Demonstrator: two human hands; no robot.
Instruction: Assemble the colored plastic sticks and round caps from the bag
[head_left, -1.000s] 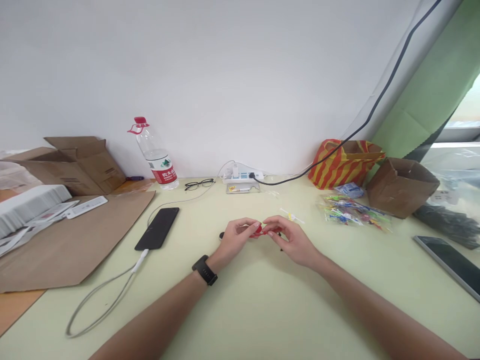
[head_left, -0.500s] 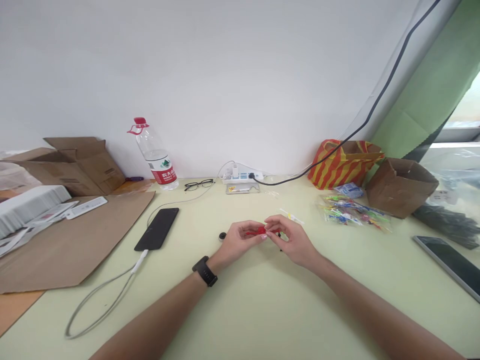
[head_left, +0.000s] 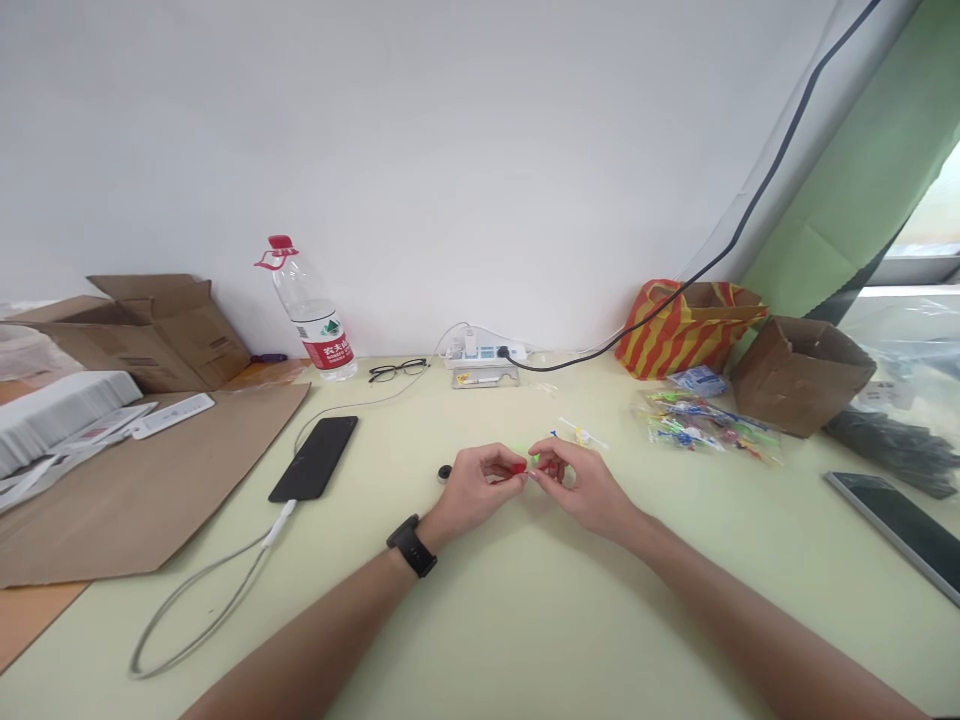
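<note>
Above the pale green table, my left hand (head_left: 480, 484) pinches a small red plastic piece (head_left: 519, 468) between thumb and fingers. My right hand (head_left: 579, 482) meets it fingertip to fingertip, closed around another bit of red plastic that its fingers mostly cover. The exact shape of the red parts cannot be made out. Just behind the fingertips a bright green piece (head_left: 534, 458) shows in part. Thin white and yellow plastic pieces (head_left: 583, 433) lie beyond my right hand, with a bit of blue beside them. A small black round object (head_left: 445, 472) rests left of my left hand.
Clear bags of colourful plastic parts (head_left: 697, 425) lie at right, before a striped bag (head_left: 679, 325) and a paper bag (head_left: 802, 375). A phone (head_left: 315, 458) on a cable, glasses (head_left: 397, 370) and a water bottle (head_left: 319, 320) are at left. A power strip (head_left: 484, 352) stands by the wall.
The red plastic between my hands has been turned and is now more covered by the fingers. Green and blue bits behind the hands have come into view. Both hands stay nearly in place.
</note>
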